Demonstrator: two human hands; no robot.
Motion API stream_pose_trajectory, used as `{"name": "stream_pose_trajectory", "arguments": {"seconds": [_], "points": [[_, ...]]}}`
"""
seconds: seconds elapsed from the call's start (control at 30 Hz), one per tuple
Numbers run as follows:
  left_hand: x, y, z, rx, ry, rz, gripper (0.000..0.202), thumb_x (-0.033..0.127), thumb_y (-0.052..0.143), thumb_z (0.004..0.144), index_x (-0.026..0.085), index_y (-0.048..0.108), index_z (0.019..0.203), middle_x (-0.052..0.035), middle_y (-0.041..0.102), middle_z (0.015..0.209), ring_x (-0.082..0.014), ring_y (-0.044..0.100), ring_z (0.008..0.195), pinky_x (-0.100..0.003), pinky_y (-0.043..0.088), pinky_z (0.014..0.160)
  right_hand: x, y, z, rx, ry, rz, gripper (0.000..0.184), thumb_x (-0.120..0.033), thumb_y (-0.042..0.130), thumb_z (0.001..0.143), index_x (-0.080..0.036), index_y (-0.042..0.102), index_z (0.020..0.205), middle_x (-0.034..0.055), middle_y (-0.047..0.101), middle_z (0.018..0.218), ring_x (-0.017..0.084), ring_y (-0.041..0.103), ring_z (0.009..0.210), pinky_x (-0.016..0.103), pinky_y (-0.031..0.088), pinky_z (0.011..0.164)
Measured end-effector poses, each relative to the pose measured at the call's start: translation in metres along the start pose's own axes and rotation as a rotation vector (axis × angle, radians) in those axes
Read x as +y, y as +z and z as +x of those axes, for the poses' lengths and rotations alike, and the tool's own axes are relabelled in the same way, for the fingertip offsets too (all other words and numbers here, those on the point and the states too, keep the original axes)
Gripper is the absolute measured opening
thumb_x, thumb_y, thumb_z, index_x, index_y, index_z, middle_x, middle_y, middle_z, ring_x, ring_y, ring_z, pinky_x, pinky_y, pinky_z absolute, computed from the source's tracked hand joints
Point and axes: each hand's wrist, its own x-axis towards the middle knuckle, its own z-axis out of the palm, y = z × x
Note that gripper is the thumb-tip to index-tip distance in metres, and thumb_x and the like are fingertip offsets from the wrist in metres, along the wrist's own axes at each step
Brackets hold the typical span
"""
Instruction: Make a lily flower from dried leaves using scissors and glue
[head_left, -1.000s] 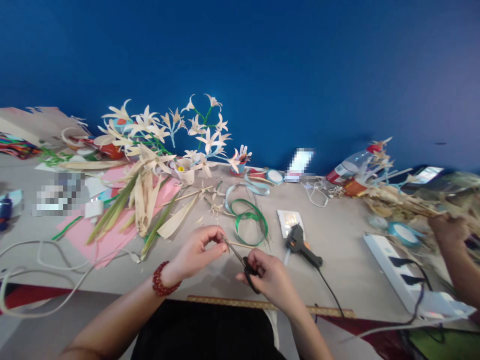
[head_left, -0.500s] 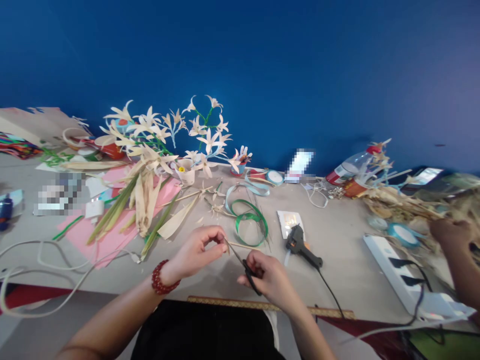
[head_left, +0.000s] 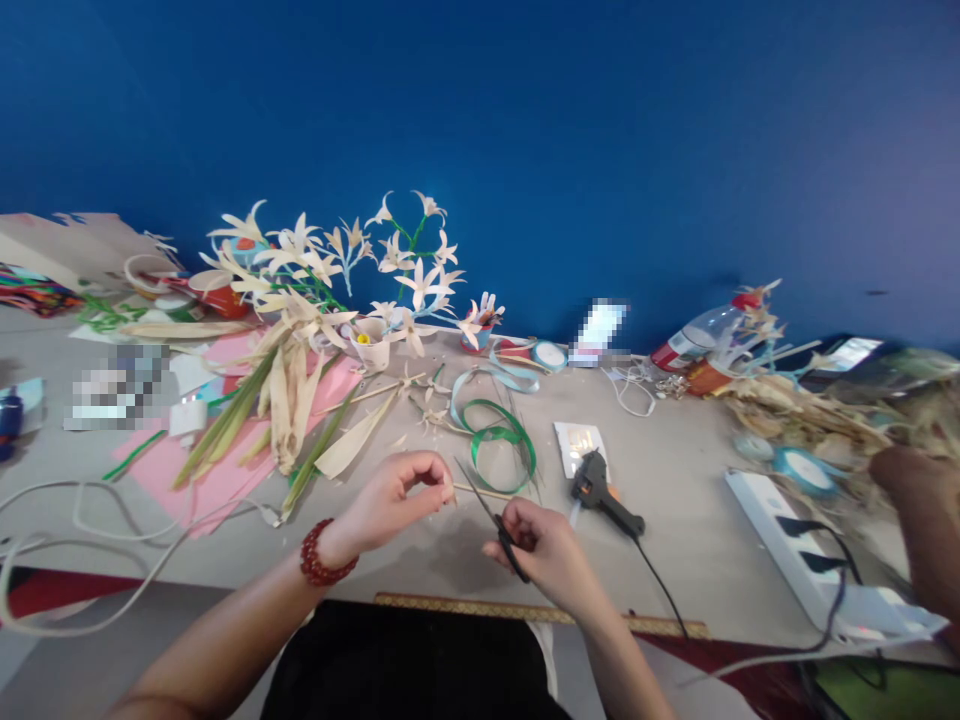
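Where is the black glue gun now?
Head view: the glue gun lies on the table right of the right hand, beside a white card.

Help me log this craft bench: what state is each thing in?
left hand: shut, pinching the straw stick
right hand: shut on the scissors
glue gun: lying on its side, cord attached
green ribbon: unrolled, in loose loops
bottle: lying on its side

Craft workspace: table against blue wall, strewn with handmade flowers, ribbon, glue gun, dried leaves, power strip.
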Motion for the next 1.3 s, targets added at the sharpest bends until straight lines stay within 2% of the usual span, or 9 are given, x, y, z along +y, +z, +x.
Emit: {"name": "stream_pose_trajectory", "arguments": {"seconds": [0.2,0.37,0.5,0.63,0.73,0.83,1.03,1.3], "points": [[-0.001,0.0,0.0,0.038,-0.069,-0.072,0.022,0.033,0.055,0.088,0.015,0.058,0.076,-0.0021,0.059,0.071,-0.0136,0.055,0.068,-0.025,0.043,0.066,0.013,0.009,-0.005,0.031,0.009,0.009,0.041,-0.054,0.067,0.076,-0.02,0.045,0.068,-0.0057,0.041,0.06,0.01,0.037,0.052,0.02,0.031,0.047],[0.001,0.001,0.001,0.086,-0.1,-0.117,0.022,0.032,0.056,0.086,0.015,0.056,0.071,-0.0012,0.06,0.07,-0.0131,0.054,0.066,-0.025,0.043,0.065,0.02,0.015,-0.008,0.077,0.028,-0.06,0.041,-0.054,0.066,0.077,-0.02,0.044,0.066,-0.0062,0.039,0.057,0.01,0.035,0.05,0.02,0.029,0.047],[0.0,0.004,0.003,0.124,-0.112,-0.114,0.021,0.029,0.056,0.085,0.015,0.054,0.069,0.0004,0.057,0.067,-0.012,0.052,0.064,-0.024,0.041,0.063,0.014,0.017,-0.009,0.043,-0.015,-0.019,0.037,-0.051,0.066,0.077,-0.02,0.047,0.071,-0.0064,0.039,0.058,0.01,0.035,0.05,0.02,0.028,0.046],[-0.004,0.009,0.004,0.149,-0.108,-0.155,0.019,0.026,0.055,0.086,0.016,0.053,0.071,0.0014,0.055,0.067,-0.0113,0.051,0.064,-0.024,0.041,0.064,0.005,0.022,-0.008,0.122,-0.082,-0.225,0.03,-0.044,0.068,0.078,-0.021,0.049,0.073,-0.0066,0.04,0.056,0.011,0.037,0.049,0.021,0.027,0.046],[-0.007,0.011,0.002,0.165,-0.098,-0.209,0.016,0.025,0.055,0.086,0.016,0.052,0.073,0.0014,0.055,0.068,-0.0112,0.051,0.065,-0.024,0.04,0.064,-0.001,0.023,-0.007,0.247,-0.184,-0.43,0.027,-0.041,0.068,0.077,-0.02,0.051,0.075,-0.0029,0.052,0.06,0.013,0.047,0.053,0.022,0.032,0.051],[-0.009,0.013,0.001,0.185,-0.084,-0.242,0.012,0.024,0.057,0.084,0.016,0.053,0.076,0.0007,0.056,0.072,-0.0117,0.052,0.067,-0.024,0.041,0.064,-0.005,0.022,-0.007,0.314,-0.26,-0.555,0.026,-0.042,0.067,0.079,-0.02,0.054,0.077,0.001,0.061,0.069,0.016,0.055,0.06,0.024,0.037,0.057],[-0.009,0.015,0.001,0.209,-0.031,-0.308,0.007,0.018,0.058,0.081,0.016,0.056,0.075,-0.001,0.059,0.08,-0.0128,0.055,0.072,-0.025,0.044,0.069,-0.004,0.022,-0.007,0.359,-0.329,-0.615,0.024,-0.041,0.068,0.079,-0.02,0.056,0.077,0.0017,0.064,0.07,0.016,0.059,0.061,0.023,0.038,0.057],[-0.012,0.018,0.001,0.226,-0.021,-0.347,0.009,0.015,0.057,0.081,0.016,0.054,0.073,-0.0002,0.058,0.076,-0.0124,0.055,0.069,-0.025,0.043,0.068,-0.006,0.022,-0.007,0.361,-0.328,-0.636,0.024,-0.04,0.069,0.078,-0.019,0.057,0.075,0.0013,0.064,0.068,0.015,0.058,0.057,0.022,0.037,0.054]]}}
